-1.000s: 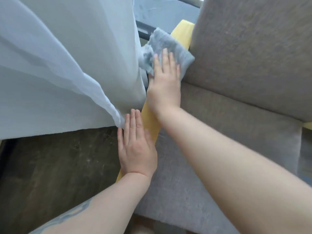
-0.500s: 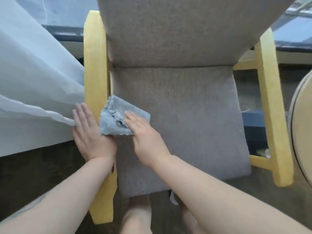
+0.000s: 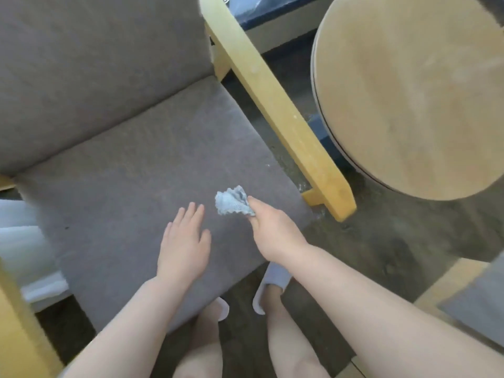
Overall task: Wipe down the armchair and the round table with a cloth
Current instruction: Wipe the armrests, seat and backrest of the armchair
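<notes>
Since half a second ago the cloth (image 3: 234,201) has left the left-hand armrest and crossed the seat, and the left hand (image 3: 183,245) has come off that armrest too; the curtain (image 3: 19,241) that filled the left side now shows only as a pale strip past the seat's left edge.

Bunched into a small blue wad, the cloth is pinched in the right hand (image 3: 272,229), whose fingers are curled around its lower end. It sits over the front right part of the grey seat cushion (image 3: 122,173) of the armchair (image 3: 95,64), near the cushion's right edge; whether it touches the fabric cannot be told. The left hand lies with fingers straight and slightly spread over the front middle of the cushion, just left of the cloth and apart from it, holding nothing.

Beyond the cushion's right edge runs the yellow wooden armrest (image 3: 275,105), slanting from the back of the chair to its front post. Well to the right of it stands the round table (image 3: 414,88), its pale wooden worktop bare and ringed by a dark line at the rim. Below the cushion's front edge are the person's legs and two light slippers (image 3: 275,274) on the dark floor (image 3: 381,241). No containers are in view.
</notes>
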A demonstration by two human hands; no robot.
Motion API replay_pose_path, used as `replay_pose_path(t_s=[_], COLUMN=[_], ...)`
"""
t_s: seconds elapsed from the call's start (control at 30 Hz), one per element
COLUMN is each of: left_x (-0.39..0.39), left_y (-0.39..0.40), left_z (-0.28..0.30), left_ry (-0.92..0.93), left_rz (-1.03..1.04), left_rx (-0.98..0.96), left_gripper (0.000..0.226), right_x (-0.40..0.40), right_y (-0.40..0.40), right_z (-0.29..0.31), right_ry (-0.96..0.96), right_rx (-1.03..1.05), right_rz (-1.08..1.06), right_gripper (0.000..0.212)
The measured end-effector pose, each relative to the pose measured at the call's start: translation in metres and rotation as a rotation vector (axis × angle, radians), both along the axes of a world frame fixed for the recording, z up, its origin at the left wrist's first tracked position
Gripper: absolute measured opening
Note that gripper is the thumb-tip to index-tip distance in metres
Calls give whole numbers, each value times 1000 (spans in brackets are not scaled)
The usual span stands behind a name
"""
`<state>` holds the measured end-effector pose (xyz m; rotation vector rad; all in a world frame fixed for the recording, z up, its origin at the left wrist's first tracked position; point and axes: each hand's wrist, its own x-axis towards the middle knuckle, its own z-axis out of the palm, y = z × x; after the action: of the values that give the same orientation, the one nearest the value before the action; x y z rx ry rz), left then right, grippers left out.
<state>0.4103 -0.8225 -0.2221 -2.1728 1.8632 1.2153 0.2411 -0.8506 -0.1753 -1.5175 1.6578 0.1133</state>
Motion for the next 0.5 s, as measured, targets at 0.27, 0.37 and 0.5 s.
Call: replay_pose_path(t_s=[0.27, 0.37, 0.5], left_x=[-130, -172, -203], left_y=[-40, -40, -29], left_z=[9, 13, 17], left_ry=[17, 78, 103], left_rz=[-179, -103, 43], left_rx=[-108, -127, -124], left_gripper=[57, 61, 63], right_x=[-141, -178, -186], right_y=[54, 48, 31], right_z=[50, 55, 7], right_ry=[-154, -59, 29], right_rx=[-364, -618, -658], right_rz=[-425, -436, -128], right_gripper=[43, 48, 56])
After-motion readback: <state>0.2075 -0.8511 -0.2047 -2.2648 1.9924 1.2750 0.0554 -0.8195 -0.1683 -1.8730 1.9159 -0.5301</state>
